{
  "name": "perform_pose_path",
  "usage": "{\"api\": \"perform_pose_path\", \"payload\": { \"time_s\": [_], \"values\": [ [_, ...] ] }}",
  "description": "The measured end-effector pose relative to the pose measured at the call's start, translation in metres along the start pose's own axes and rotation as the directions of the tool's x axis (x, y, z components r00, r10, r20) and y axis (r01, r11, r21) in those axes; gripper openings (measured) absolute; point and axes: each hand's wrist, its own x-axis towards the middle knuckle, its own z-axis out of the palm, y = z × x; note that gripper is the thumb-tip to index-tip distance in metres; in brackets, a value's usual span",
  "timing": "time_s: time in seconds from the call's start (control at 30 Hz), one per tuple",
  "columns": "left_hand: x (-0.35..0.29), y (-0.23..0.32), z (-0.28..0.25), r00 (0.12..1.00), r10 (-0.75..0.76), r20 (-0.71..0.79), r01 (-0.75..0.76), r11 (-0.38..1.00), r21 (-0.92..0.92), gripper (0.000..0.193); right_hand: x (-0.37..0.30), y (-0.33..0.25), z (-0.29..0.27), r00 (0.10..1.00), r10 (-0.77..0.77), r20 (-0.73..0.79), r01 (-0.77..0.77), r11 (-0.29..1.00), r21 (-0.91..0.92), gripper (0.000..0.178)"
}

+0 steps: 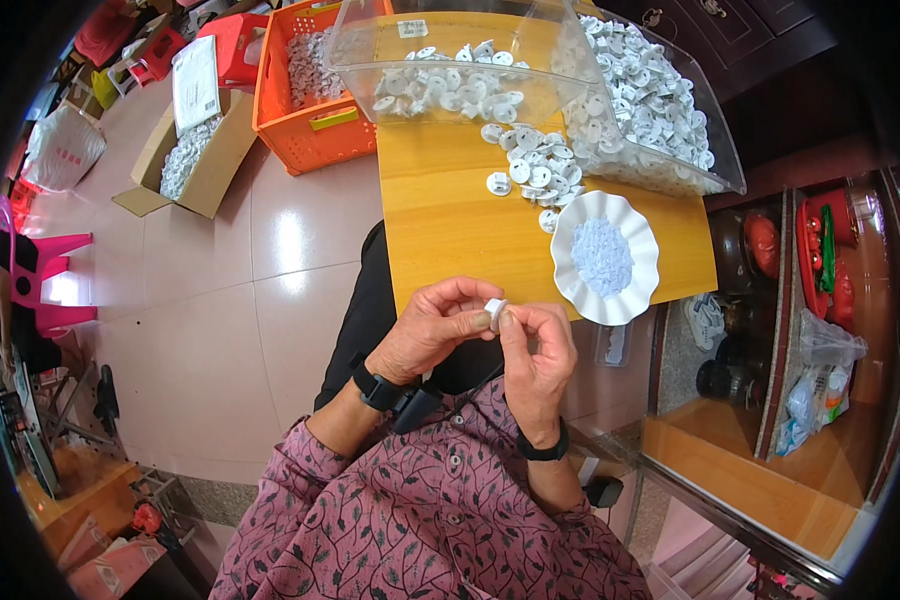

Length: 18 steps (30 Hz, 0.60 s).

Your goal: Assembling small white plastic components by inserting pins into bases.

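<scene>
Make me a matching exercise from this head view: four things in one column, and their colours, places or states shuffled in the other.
Things:
1. scalloped dish
2. crate
3. cardboard box
4. small white piece

Descriptions:
A. has a flat white package on top
B. pinched between the fingers of the left hand and right hand
C. on the yellowish table, holding pale bluish bits
D. orange, with a yellow handle

Right pairs: 1-C, 2-D, 3-A, 4-B

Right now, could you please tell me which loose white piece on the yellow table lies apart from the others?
The single piece left of the pile: bare tabletop surrounds it, while the others bunch together.
</scene>
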Motion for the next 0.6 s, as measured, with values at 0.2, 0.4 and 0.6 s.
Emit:
{"api": "perform_pose_path", "payload": {
  "time_s": [0.2, 0.4, 0.6],
  "values": [
    [-0.001, 0.004, 0.002, 0.998, -0.009, -0.06, 0.015, 0.994, 0.111, 0.028, 0.001, 0.005, -0.003, 0.998, -0.007, 0.06, 0.008, 1.0, -0.018, 0.006],
    [0.0, 0.002, 0.001, 0.997, -0.041, -0.058, 0.044, 0.998, 0.051, 0.027, -0.004, 0.011, 0.0, 0.964, 0.264, 0.016, -0.258, 0.926, 0.276, 0.007],
    [0.0, 0.002, 0.002, 0.998, -0.042, -0.048, 0.044, 0.998, 0.038, 0.027, -0.005, 0.018, -0.001, 0.982, 0.181, 0.049, -0.187, 0.967, 0.174, 0.007]
  ]
}}
